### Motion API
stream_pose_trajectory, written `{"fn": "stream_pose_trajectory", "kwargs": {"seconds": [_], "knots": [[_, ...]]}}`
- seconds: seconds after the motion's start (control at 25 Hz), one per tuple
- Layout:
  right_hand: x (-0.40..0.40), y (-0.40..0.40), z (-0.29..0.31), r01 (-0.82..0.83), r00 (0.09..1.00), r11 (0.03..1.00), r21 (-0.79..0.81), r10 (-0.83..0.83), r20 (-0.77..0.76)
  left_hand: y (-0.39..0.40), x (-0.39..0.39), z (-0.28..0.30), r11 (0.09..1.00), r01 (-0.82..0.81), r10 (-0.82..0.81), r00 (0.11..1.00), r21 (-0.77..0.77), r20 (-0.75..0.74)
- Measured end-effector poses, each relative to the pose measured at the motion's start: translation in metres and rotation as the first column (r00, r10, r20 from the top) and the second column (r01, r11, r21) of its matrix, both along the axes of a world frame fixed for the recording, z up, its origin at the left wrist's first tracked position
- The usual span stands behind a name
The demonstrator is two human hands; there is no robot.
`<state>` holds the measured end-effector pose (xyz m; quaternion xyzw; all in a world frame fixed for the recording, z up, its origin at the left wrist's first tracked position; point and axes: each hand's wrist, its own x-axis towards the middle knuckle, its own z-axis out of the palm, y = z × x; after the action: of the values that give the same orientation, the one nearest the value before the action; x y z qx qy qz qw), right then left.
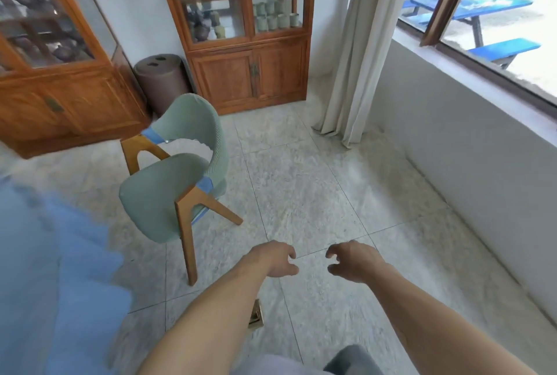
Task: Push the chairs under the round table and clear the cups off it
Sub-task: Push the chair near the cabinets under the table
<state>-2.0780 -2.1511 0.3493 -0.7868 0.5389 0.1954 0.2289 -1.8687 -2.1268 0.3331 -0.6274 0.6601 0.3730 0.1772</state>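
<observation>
Right now both my hands hang loosely curled over the tiled floor, left hand and right hand holding nothing. Nearby on my left stands a green chair; behind it, a glass cabinet holds cups and pots.

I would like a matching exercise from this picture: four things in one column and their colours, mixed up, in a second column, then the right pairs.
Things:
1. chair seat
2. curtain
3. cabinet
4. outdoor table

Colours:
A. bright blue
B. reddish-brown wood
C. pale green
D. off-white

Pairs: 1-C, 2-D, 3-B, 4-A
</observation>
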Motion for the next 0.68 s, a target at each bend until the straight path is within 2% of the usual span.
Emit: {"fn": "stream_pose_trajectory", "kwargs": {"seconds": [0.36, 0.68], "knots": [[0.01, -0.216, -0.023, -0.132, 0.991, 0.991, 0.016, 0.131, 0.029, -0.179, 0.024, -0.018, 0.988, -0.15, 0.15, 0.988, 0.024, 0.027], [0.006, -0.399, -0.01, -0.267, 0.964, 0.963, 0.029, 0.266, 0.023, -0.336, 0.015, 0.003, 0.937, -0.349, 0.349, 0.936, 0.003, -0.033]]}}
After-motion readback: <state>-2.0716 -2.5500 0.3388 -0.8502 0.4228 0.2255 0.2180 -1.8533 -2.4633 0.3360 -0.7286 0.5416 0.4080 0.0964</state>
